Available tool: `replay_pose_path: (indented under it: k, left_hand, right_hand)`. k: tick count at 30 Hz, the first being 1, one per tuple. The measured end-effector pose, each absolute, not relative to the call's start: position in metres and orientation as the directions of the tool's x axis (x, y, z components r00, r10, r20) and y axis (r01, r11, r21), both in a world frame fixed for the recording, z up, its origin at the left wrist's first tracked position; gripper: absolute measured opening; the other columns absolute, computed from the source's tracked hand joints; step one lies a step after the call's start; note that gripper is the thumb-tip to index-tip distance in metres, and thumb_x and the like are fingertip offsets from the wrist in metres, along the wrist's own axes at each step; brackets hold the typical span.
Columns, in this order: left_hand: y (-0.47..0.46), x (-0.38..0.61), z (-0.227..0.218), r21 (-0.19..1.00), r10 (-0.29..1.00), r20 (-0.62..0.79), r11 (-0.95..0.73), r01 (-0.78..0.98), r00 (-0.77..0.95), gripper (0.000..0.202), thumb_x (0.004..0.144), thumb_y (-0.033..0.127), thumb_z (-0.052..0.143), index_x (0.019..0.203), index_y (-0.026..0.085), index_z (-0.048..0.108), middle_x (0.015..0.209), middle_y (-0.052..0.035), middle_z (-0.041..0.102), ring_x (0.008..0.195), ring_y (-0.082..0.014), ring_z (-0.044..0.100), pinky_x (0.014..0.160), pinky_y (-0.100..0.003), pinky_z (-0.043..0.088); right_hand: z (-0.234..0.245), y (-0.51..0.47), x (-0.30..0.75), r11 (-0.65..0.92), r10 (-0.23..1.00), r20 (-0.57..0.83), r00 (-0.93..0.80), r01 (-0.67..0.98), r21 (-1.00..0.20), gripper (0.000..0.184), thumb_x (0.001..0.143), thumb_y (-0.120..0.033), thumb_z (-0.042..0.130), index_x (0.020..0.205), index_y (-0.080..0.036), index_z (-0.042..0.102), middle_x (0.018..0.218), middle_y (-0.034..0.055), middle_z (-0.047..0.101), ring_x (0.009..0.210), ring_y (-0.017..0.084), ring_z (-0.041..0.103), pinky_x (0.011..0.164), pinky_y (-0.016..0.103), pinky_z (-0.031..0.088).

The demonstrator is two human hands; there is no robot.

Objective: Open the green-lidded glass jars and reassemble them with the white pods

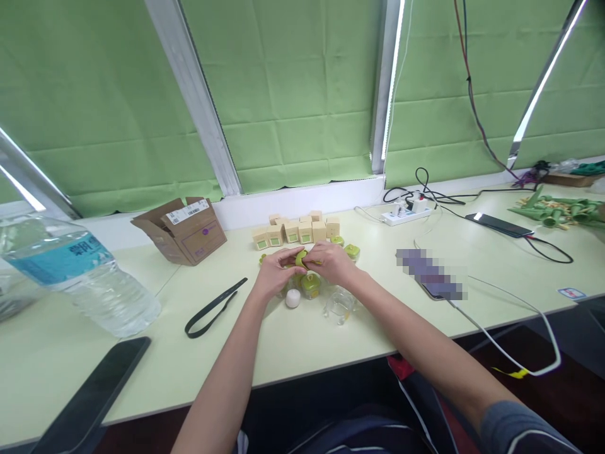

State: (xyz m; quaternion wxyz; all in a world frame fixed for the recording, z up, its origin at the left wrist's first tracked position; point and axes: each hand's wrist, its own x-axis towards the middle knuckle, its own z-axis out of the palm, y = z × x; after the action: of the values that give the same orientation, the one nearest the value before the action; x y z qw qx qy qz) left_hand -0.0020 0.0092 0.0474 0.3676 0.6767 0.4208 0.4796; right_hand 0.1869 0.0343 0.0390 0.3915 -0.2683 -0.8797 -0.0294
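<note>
Between my left hand and my right hand is a small olive-green lid, pinched by the fingers of both. Just below it stands a clear jar with a green lid. A white round cap or candle lies on the table in front of my left hand. An open clear glass jar is under my right wrist. More green-lidded jars stand beyond my right hand, and other green pieces are partly hidden by my hands.
Several small cream boxes stand in rows behind my hands. To the left are a cardboard box, a black strap, a water bottle and a phone. A power strip and cabled phones lie rightward.
</note>
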Motion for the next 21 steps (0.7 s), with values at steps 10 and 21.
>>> replay_pose_path:
  k: [10,21]
  left_hand:
    - [0.005,0.001,0.054,0.929,0.926,0.34,-0.357,0.095,0.162,0.061,0.06,0.029,0.085,0.117,0.018,0.067,0.112,-0.0102,0.071,0.097,-0.0238,0.068,0.089,-0.04,0.056]
    - [0.004,-0.001,0.053,0.925,0.915,0.356,-0.374,0.07,0.192,0.049,0.073,0.038,0.078,0.117,0.017,0.069,0.101,-0.0087,0.071,0.095,-0.0208,0.066,0.087,-0.034,0.053]
  right_hand:
    - [0.046,0.029,0.198,0.834,0.546,0.763,-0.347,0.31,-0.456,0.019,0.09,-0.035,0.062,0.099,-0.024,0.075,0.093,0.0046,0.075,0.086,0.017,0.064,0.081,0.031,0.052]
    - [0.045,0.03,0.193,0.581,0.799,0.531,-0.284,0.134,-0.803,0.022,0.084,-0.03,0.058,0.089,-0.018,0.076,0.08,0.0017,0.075,0.07,0.017,0.068,0.064,0.026,0.054]
